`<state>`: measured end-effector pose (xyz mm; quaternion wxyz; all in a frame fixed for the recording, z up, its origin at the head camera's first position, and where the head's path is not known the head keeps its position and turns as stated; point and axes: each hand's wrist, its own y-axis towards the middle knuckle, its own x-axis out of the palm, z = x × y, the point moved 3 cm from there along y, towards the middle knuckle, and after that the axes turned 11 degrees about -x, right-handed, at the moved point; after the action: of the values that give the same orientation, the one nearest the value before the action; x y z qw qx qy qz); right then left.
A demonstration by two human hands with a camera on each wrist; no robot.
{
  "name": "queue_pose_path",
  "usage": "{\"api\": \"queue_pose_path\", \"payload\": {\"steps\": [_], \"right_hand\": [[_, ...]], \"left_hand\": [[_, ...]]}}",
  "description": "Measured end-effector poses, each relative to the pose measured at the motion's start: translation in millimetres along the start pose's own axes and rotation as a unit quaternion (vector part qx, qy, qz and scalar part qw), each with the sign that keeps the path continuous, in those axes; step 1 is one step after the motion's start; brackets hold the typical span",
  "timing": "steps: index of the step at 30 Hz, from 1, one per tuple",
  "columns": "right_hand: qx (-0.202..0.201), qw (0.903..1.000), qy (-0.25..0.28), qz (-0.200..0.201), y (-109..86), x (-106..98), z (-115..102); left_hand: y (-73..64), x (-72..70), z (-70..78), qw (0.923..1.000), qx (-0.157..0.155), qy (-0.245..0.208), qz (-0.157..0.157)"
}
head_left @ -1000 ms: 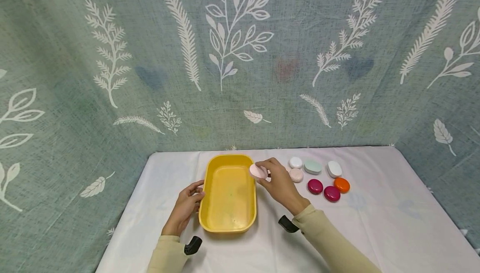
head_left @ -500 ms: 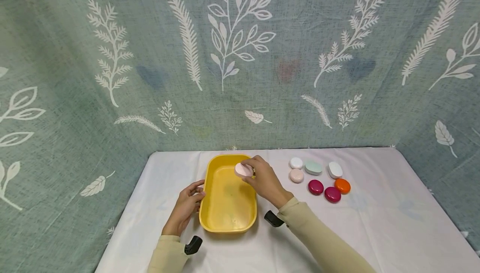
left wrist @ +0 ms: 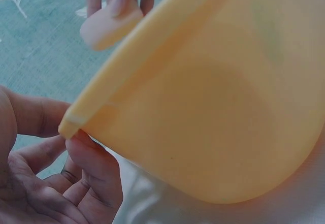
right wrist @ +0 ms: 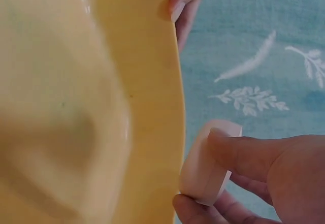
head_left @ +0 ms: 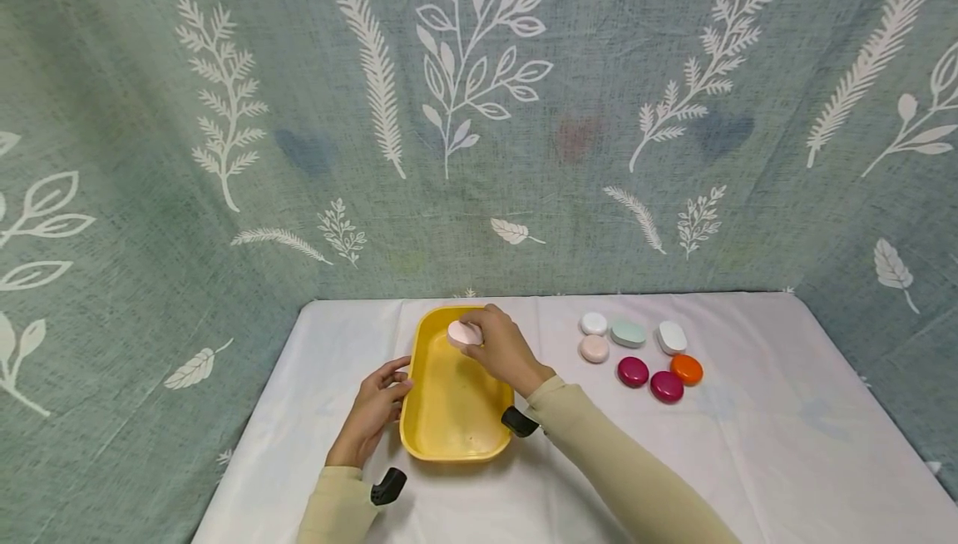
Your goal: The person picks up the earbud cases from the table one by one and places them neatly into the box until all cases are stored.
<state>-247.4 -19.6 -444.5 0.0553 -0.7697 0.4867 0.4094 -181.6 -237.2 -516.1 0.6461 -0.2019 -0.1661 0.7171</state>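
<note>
A yellow plastic tub point(head_left: 456, 419) stands on the white cloth in front of me. At its left side my left hand point(head_left: 374, 407) pinches the rim, and the left wrist view shows thumb and finger point(left wrist: 94, 160) on either side of that edge. Over the far part of the tub, my right hand point(head_left: 503, 348) holds a pale pink soap bar point(head_left: 462, 334). In the right wrist view the soap point(right wrist: 205, 163) sits between thumb and fingers, beside the tub wall point(right wrist: 152, 107).
To the right lie more soap bars: a white round one point(head_left: 594, 323), a pale green one point(head_left: 628, 333), a white oval one point(head_left: 671, 337), a pink one point(head_left: 595, 349), an orange one point(head_left: 686, 369) and two magenta ones point(head_left: 633, 372). A patterned curtain point(head_left: 419, 220) hangs behind.
My right hand has carried the pink soap bar leftward, from the tub's right rim to over its far inner part. The left hand stays at the left rim.
</note>
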Motion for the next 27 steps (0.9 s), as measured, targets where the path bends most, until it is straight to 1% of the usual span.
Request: {"api": "queue_pose_path", "payload": {"steps": [3,5,15,21,24,27], "right_hand": [[0.019,0.9997,0.006,-0.010,6.0,5.2,-1.2],[0.024,0.9996,0.005,-0.015,9.3,8.8,-1.3],[0.030,0.9994,-0.002,-0.018,20.8,23.6,2.6],[0.057,0.9980,0.008,-0.025,27.1,31.6,6.3],[0.074,0.9966,0.011,-0.035,29.1,36.0,8.5],[0.081,0.9957,0.009,-0.045,30.4,40.4,11.3]], "left_hand": [[0.2,0.6,0.0,1.0000,-0.002,-0.001,0.002],[0.3,1.0,0.0,1.0000,-0.004,-0.001,0.004],[0.2,1.3,0.6,0.9999,-0.005,0.002,0.010],[0.5,0.8,-0.2,0.9999,-0.008,0.001,0.012],[0.5,0.7,-0.4,0.9999,-0.006,0.000,0.010],[0.7,0.9,-0.4,1.0000,-0.004,-0.001,0.009]]}}
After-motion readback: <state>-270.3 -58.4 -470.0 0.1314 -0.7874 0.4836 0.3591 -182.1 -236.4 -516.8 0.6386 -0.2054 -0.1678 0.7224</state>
